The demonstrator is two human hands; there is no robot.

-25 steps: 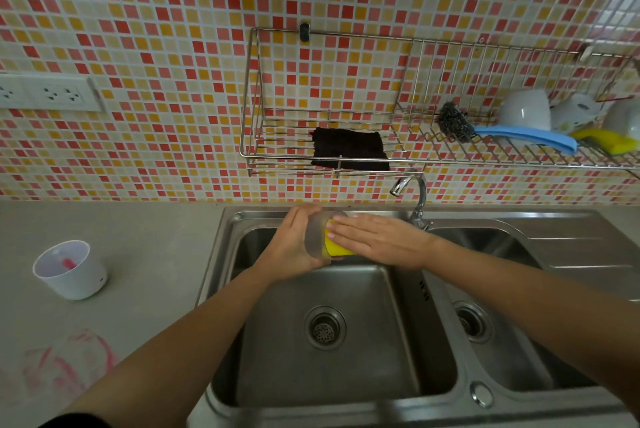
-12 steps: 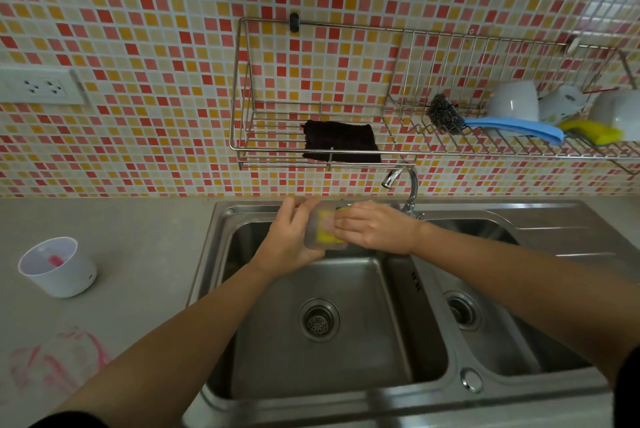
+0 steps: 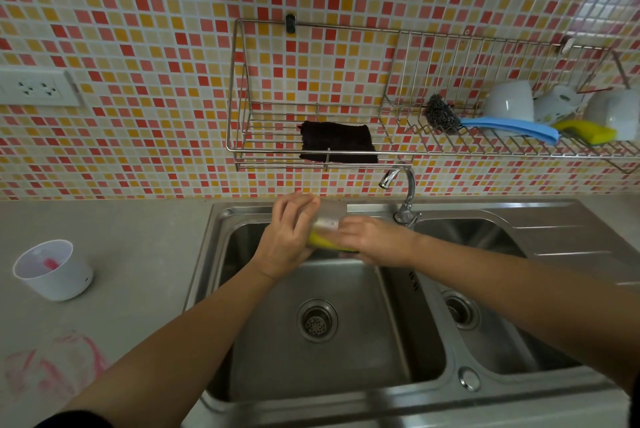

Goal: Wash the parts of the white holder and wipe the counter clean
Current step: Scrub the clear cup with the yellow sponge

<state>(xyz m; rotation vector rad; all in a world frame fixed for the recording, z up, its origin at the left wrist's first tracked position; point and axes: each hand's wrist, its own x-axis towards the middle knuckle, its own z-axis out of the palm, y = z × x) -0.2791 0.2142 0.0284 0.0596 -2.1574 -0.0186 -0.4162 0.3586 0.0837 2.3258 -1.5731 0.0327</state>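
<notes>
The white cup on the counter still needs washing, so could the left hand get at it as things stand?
Probably not right away: the left hand is closed on the translucent part over the sink. The white cup stands apart on the bare counter, with nothing between, so once freed it likely could.

The cup stands on the bench left of the sink, both hands meet over the sink's back edge with the left hand beside the right hand, the tap is just right of them, and the rack hangs on the wall above.
</notes>
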